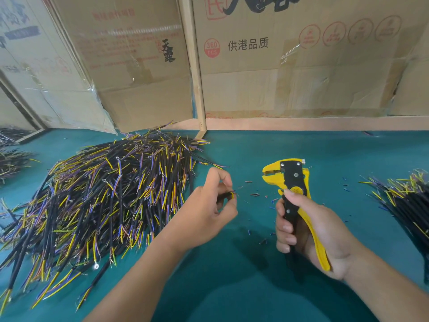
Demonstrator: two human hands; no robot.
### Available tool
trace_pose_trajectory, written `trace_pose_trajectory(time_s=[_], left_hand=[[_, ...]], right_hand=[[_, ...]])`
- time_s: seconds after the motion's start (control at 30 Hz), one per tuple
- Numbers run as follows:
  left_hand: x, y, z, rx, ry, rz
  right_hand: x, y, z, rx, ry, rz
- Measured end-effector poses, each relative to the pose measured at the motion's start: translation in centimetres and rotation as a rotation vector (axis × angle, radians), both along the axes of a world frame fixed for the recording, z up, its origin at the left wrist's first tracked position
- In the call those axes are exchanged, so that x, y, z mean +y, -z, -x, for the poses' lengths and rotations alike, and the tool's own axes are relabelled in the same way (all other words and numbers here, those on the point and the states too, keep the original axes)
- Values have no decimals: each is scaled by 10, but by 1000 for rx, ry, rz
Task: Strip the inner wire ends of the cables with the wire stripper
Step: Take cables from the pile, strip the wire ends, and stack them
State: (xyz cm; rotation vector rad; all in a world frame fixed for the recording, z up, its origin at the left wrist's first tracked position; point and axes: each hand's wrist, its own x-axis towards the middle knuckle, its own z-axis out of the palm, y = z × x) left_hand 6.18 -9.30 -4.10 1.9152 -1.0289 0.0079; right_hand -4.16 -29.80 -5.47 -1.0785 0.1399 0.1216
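Observation:
My left hand (209, 210) pinches a short black cable (226, 195) between thumb and fingers; its yellow and purple inner wire ends poke out toward the right. My right hand (308, 231) grips the yellow and black wire stripper (291, 180) by its handles, upright, with the jaws pointing left. The jaws are a short way right of the cable end and do not touch it. A big heap of black cables (104, 194) with yellow and purple wires lies left of my left hand.
A second bundle of cables (404, 201) lies at the right edge, and more cables (11, 159) at the far left. Small insulation scraps (255, 195) dot the green table (232, 275). Cardboard boxes (301, 66) and a wooden frame (197, 89) wall off the back.

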Motion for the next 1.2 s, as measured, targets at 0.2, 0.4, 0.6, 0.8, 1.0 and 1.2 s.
trace_pose_trajectory(time_s=[0.2,0.4,0.6,0.8,1.0,1.2], left_hand=[[4,-4,3,-27,69,-49],[2,-5,3,-58,6,-49],[0,-5,3,-155,-47,-83],[-1,-7,2,-243,-115,-61],[-2,-9,1,-257,-180,83],[-1,-9,0,-198,-145,147]], right_hand=[[-3,16,-9,3,-124,-25],[-4,14,-5,4,-136,-43],[1,7,-2,23,-103,-62],[-5,22,-13,60,-126,-95],[-7,28,-14,59,-139,-130],[-8,28,-13,48,-165,-134]])
